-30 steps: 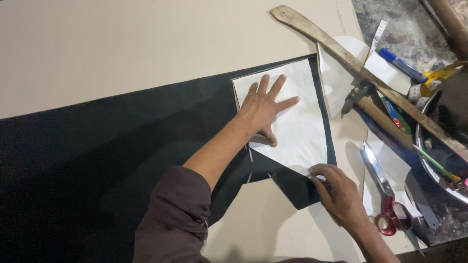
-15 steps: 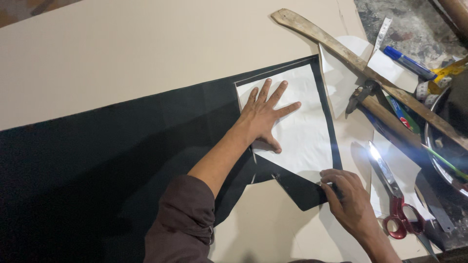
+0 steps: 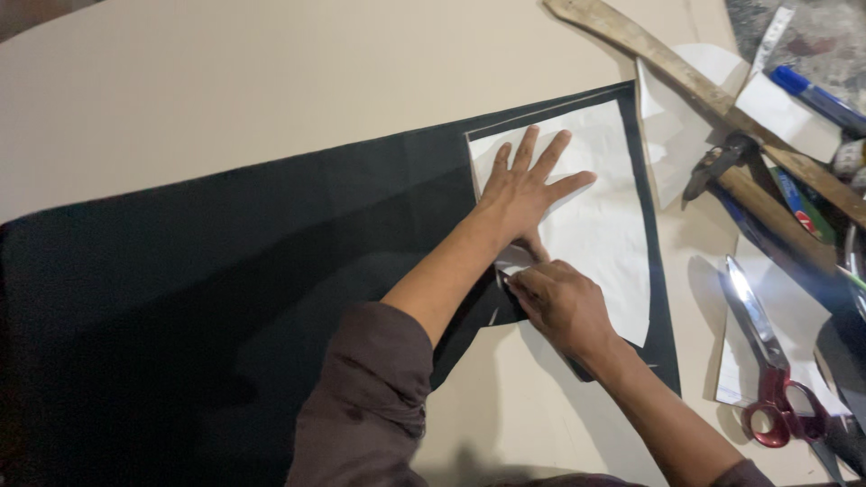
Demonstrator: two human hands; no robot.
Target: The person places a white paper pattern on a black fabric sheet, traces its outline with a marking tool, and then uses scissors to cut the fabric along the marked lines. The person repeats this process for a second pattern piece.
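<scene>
A white paper pattern [image 3: 606, 236] lies on the right end of a large black fabric [image 3: 225, 271], which is spread over a beige table [image 3: 225, 90]. My left hand [image 3: 525, 188] presses flat on the pattern, fingers spread, holding nothing. My right hand [image 3: 561, 305] rests at the pattern's lower left edge, just below my left wrist. Its fingertips are pinched on what looks like a small piece of chalk, mostly hidden. Short white marks show on the fabric near that edge.
Red-handled scissors [image 3: 762, 361] lie on white paper at the right. Beyond them are a long curved wooden ruler [image 3: 667, 63], a hammer [image 3: 722, 167], a blue marker [image 3: 816, 95] and other pens. More loose paper [image 3: 672, 144] lies by the fabric's top right corner.
My right hand has slid left along the pattern's lower edge, from its right corner to the lower left edge under my left wrist. My left hand stays pressed on the paper.
</scene>
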